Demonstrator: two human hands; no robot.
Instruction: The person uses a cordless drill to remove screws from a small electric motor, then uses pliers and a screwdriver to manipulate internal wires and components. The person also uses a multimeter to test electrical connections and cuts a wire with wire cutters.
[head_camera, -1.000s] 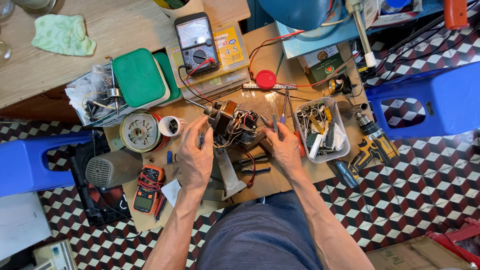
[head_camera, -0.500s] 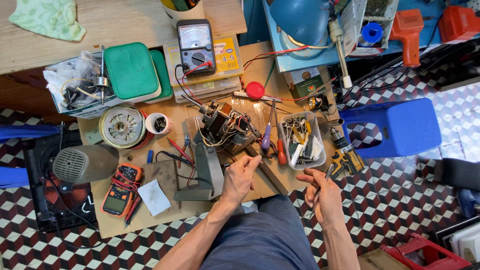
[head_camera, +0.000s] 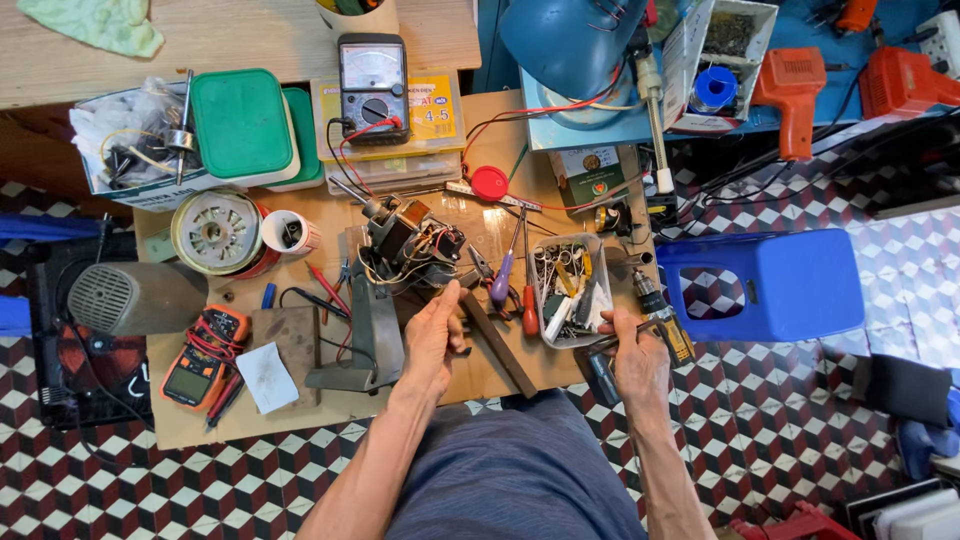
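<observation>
A small electric motor with a tangle of coloured wires (head_camera: 405, 240) sits mid-bench on a grey metal bracket (head_camera: 375, 335). My left hand (head_camera: 435, 335) lies just below it, fingers curled at the wires beside a dark metal bar (head_camera: 500, 345); whether it grips anything is unclear. My right hand (head_camera: 638, 362) is at the bench's right front corner, closed around a thin dark tool (head_camera: 598, 347). It is next to a clear tray of small tools (head_camera: 563, 290) and a yellow-black drill (head_camera: 665, 318).
A purple screwdriver (head_camera: 503, 277) and a red one (head_camera: 529, 295) lie by the tray. An analog meter (head_camera: 373, 85), green-lidded boxes (head_camera: 240, 125), a stator ring (head_camera: 215, 232), an orange meter (head_camera: 200, 355), a grey fan (head_camera: 135, 298), a blue stool (head_camera: 765, 285) and a blue lamp (head_camera: 570, 40) surround the bench.
My right hand left the motor and dropped to the bench's right front corner, closing on a tool. My left hand slid from the motor's left side to below it.
</observation>
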